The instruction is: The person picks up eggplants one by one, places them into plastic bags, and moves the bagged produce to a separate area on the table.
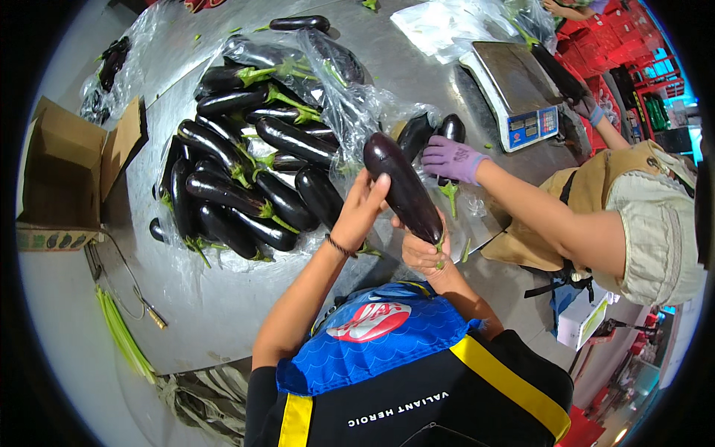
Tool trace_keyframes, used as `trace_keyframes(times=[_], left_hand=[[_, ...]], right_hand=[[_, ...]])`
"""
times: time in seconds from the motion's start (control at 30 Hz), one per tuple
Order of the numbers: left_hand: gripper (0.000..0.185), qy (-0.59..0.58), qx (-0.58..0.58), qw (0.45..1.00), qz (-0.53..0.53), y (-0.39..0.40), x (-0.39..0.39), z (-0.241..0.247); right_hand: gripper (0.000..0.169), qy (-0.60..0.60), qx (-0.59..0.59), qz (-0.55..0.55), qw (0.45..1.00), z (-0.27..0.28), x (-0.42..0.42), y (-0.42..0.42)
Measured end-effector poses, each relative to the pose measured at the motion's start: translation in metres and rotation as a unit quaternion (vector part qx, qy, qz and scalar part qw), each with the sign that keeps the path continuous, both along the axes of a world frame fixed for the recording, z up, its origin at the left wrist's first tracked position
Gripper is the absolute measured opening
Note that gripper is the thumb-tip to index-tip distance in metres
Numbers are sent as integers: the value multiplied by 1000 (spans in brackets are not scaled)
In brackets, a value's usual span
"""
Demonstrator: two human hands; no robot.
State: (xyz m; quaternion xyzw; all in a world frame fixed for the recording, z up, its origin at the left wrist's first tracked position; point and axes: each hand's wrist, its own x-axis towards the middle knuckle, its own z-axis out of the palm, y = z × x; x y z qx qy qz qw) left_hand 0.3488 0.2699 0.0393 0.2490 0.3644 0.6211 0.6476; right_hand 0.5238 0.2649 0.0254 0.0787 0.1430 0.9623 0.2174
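Note:
A dark purple eggplant is held in both my hands, slanting from upper left to lower right. My left hand has its thumb and fingers against the thick end's left side. Around the stem end, my right hand is closed, and the green stalk shows at its palm. To the left lies a big pile of glossy eggplants with green calyxes, on and partly under a clear plastic bag. Two more eggplants, one of them, lie just beyond the one I hold.
A co-worker's purple-gloved hand reaches in from the right; their other gloved hand grips an eggplant beside a digital scale. White plastic bags lie at the back. An open cardboard box and celery stalks are at left.

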Motion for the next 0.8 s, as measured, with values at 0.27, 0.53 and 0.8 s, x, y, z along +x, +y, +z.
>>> trace_keyframes(times=[0.27,0.53,0.8], left_hand=[[64,-65,-36,997,19,20,-8,-3],[92,254,73,960,-94,-12,14,-11],[39,411,29,911,27,-89,-22,-21]], right_hand=[[58,-494,255,-19,831,21,4,15],[38,-630,221,-265,696,-1,18,37],[46,-878,402,-256,48,-92,108,96]])
